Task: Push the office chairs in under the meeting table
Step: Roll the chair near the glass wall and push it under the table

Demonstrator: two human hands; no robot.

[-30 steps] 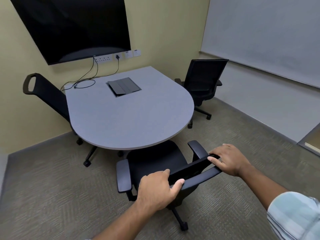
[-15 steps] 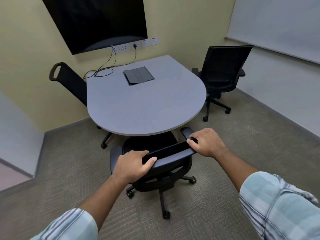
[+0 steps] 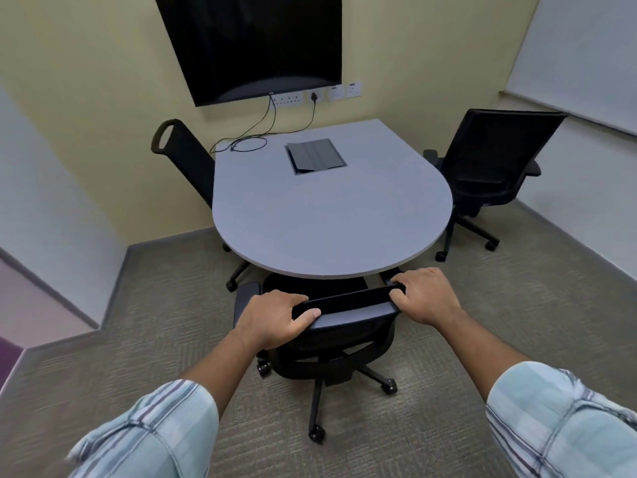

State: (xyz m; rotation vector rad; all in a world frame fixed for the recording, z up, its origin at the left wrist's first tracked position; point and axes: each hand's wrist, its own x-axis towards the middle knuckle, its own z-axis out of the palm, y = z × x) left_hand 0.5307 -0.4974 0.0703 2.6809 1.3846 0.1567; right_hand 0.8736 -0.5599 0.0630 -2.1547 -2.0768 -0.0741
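A black office chair (image 3: 344,336) stands at the near rounded end of the grey meeting table (image 3: 327,222), its seat mostly hidden under the tabletop. My left hand (image 3: 275,319) grips the left end of its backrest top. My right hand (image 3: 424,296) grips the right end. A second black chair (image 3: 489,160) stands at the table's right side, pulled out with its back to the wall. A third black chair (image 3: 186,157) sits at the left side, its seat tucked under the table.
A black screen (image 3: 251,46) hangs on the far wall above wall sockets (image 3: 310,96), with cables (image 3: 248,143) running onto the table. A flip-lid cable box (image 3: 315,156) is set in the tabletop. Carpeted floor surrounds the table; walls close in left and right.
The near chair has rolled further under the table with both hands on its backrest, and it now faces the table squarely. My view has shifted to the left.
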